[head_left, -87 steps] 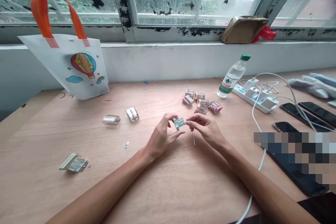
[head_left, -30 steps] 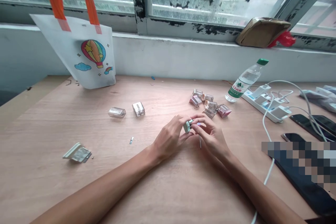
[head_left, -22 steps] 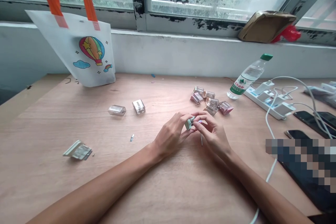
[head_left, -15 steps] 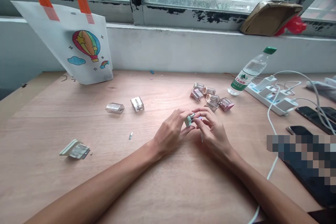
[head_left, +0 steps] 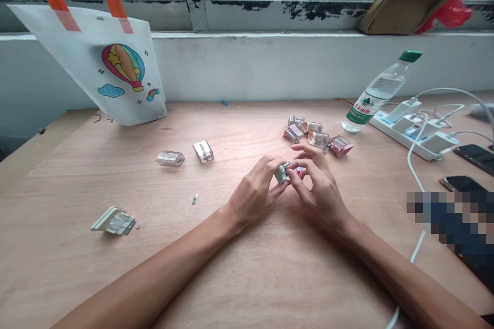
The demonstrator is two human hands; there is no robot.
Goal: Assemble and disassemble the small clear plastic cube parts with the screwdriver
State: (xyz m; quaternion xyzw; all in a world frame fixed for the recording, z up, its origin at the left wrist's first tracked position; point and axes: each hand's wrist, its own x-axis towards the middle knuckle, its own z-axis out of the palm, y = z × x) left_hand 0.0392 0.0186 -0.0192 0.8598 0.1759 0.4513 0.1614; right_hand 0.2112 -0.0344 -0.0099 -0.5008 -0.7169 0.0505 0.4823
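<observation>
Fingers (head_left: 270, 161) of left hand (head_left: 252, 198) and right hand (head_left: 320, 190) pinch a small green block (head_left: 281, 173) near clear cases (head_left: 293, 133).

Right hand (head_left: 321, 193): fingers now spread and lifted around the pale green rectangular plastic block (head_left: 281, 173) | thin steel pin: no longer visible below that hand | head camera: view shifted, white concrete window sill (head_left: 270, 34) higher in frame, white power strip (head_left: 409, 136) further right

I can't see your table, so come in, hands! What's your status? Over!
Left hand gripping small green block. Right hand fingers right against it. Small clear plastic cases lying just beyond right hand, not touching.
</observation>
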